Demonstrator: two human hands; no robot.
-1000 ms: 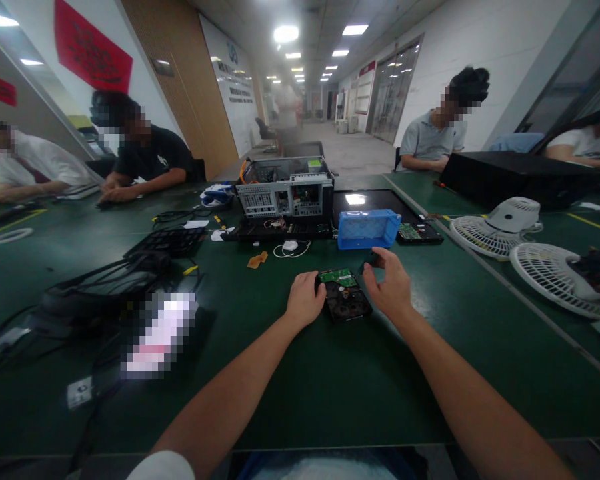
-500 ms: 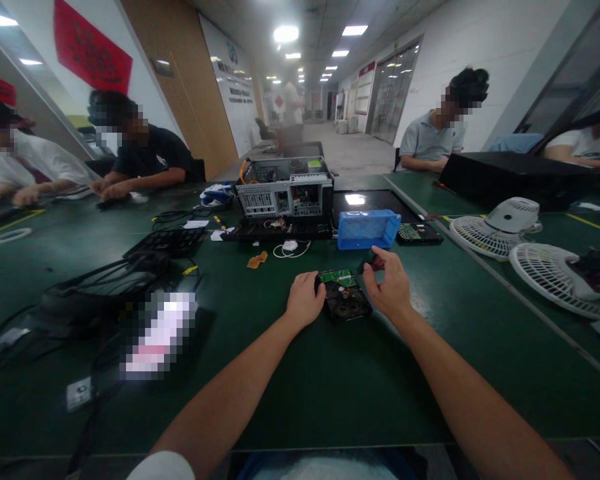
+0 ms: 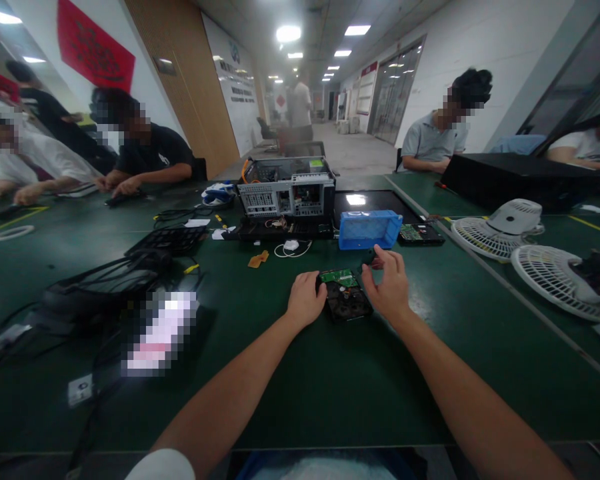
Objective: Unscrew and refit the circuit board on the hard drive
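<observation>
A hard drive (image 3: 349,303) lies on the green table in front of me, its green circuit board (image 3: 339,277) facing up at the far end. My left hand (image 3: 306,300) grips its left edge, thumb on top and fingers curled round the side. Just off the drive's right side, my right hand (image 3: 387,283) is closed on a small dark tool (image 3: 368,259) between thumb and fingers. Most of that tool is hidden, so its exact kind cannot be made out. Behind the right hand stands a blue plastic box (image 3: 370,230), tipped with its opening towards me.
An opened computer case (image 3: 286,190) stands beyond the drive, beside a flat screen (image 3: 375,201). White fan grilles (image 3: 555,277) lie at right. A black bag-like bundle with cables (image 3: 100,287) and a lit, blurred-out phone-like object (image 3: 163,330) are at left. Several people sit round the table.
Both hands and the hard drive stay almost in place; the right hand's fingers have shifted very slightly. At far left a standing person has come into sight behind the seated ones.
</observation>
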